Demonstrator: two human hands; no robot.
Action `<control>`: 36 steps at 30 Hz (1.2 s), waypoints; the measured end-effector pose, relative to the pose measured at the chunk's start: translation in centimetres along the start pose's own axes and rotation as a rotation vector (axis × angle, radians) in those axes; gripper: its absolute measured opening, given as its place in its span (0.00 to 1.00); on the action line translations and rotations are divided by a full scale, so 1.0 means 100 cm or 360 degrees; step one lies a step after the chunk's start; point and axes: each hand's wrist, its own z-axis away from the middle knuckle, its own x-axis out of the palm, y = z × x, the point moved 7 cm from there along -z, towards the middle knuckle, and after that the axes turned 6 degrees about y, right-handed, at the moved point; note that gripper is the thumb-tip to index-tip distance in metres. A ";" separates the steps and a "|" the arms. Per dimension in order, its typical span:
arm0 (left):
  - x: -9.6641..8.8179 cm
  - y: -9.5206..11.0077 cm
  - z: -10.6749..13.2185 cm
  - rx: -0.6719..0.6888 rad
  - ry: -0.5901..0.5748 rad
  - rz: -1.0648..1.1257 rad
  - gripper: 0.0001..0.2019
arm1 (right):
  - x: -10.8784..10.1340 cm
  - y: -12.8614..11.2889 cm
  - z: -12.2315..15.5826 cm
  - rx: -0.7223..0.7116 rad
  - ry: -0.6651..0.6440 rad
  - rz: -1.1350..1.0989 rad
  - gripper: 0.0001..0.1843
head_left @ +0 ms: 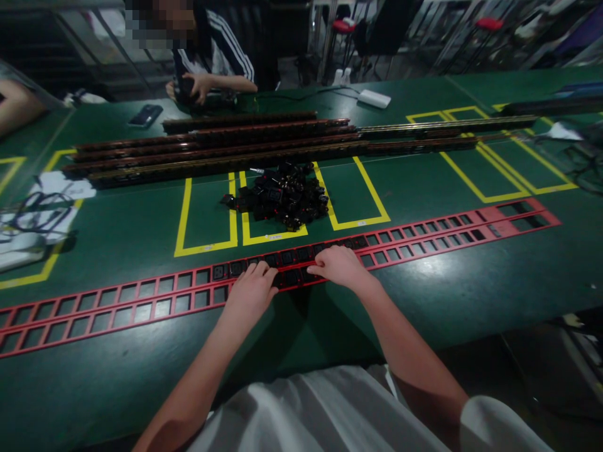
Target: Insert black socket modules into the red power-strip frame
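Observation:
A long red frame [506, 227] with two rows of square openings runs across the table in front of me. Black socket modules [287, 257] fill several openings in its middle part. My left hand [253, 290] has its fingers bent over the modules left of centre, thumb on the near row; its fingertips are partly hidden. To the right, my right hand [340, 265] is curled over the far row, its thumb reaching left across the near row. Both hands appear closed on modules seated in the frame. Beyond them lies a heap of loose black modules [282, 194].
Long dark rails [211, 150] lie in a stack behind the heap. Yellow tape rectangles [183, 220] mark the green table [141, 389]. A phone [146, 115], a white box [374, 98] and cables [40, 210] lie about. Opposite sits a person [221, 56] holding a dark object.

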 end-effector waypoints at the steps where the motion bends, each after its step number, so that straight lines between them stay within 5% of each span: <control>1: 0.000 0.000 0.000 -0.0019 -0.0005 -0.0020 0.18 | 0.000 0.000 0.000 -0.0003 0.0003 -0.0001 0.22; 25: 0.001 0.006 0.009 -0.0039 -0.0007 -0.0095 0.21 | 0.001 0.000 0.001 -0.0008 0.0016 -0.0007 0.22; 31: -0.013 -0.025 -0.032 -0.0004 -0.0011 0.0124 0.17 | 0.001 0.000 -0.001 -0.0021 -0.0025 -0.0009 0.23; 36: -0.038 -0.054 -0.089 -0.0017 0.0355 -0.0007 0.23 | 0.002 0.001 -0.001 -0.0023 -0.0007 -0.0028 0.23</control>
